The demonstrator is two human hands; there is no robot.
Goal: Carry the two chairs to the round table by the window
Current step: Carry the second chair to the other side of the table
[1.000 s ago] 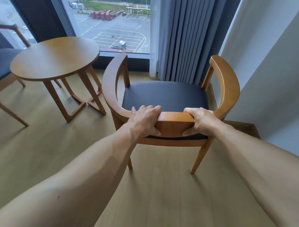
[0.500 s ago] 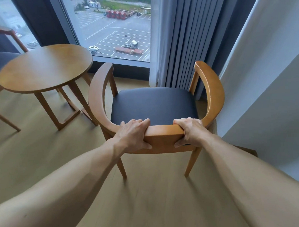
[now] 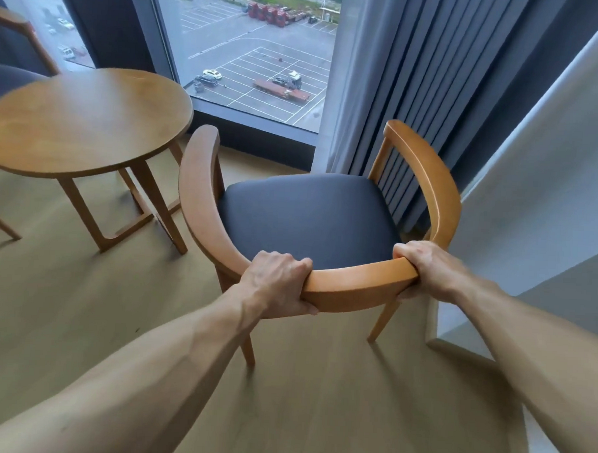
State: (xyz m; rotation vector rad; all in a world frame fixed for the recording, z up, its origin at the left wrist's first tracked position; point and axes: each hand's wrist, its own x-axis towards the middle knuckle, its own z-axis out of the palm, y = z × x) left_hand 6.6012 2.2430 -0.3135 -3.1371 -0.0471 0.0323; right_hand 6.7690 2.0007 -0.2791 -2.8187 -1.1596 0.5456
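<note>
A wooden armchair (image 3: pixel 311 220) with a dark seat stands in front of me, its curved backrest toward me. My left hand (image 3: pixel 278 282) grips the backrest on the left, fingers curled over the top. My right hand (image 3: pixel 426 269) grips the backrest's right end the same way. The round wooden table (image 3: pixel 86 121) stands to the chair's left, by the window. A second chair (image 3: pixel 13 59) of the same kind sits beyond the table at the far left, partly cut off by the frame.
A tall window (image 3: pixel 257 53) fills the back. Grey curtains (image 3: pixel 417 77) hang right behind the chair. A pale wall (image 3: pixel 550 168) runs close along the chair's right side. Bare wooden floor (image 3: pixel 64 301) lies to my near left.
The chair has moved closer to the window and the table, with both hands still gripping its backrest. My view has tipped down and come nearer.
</note>
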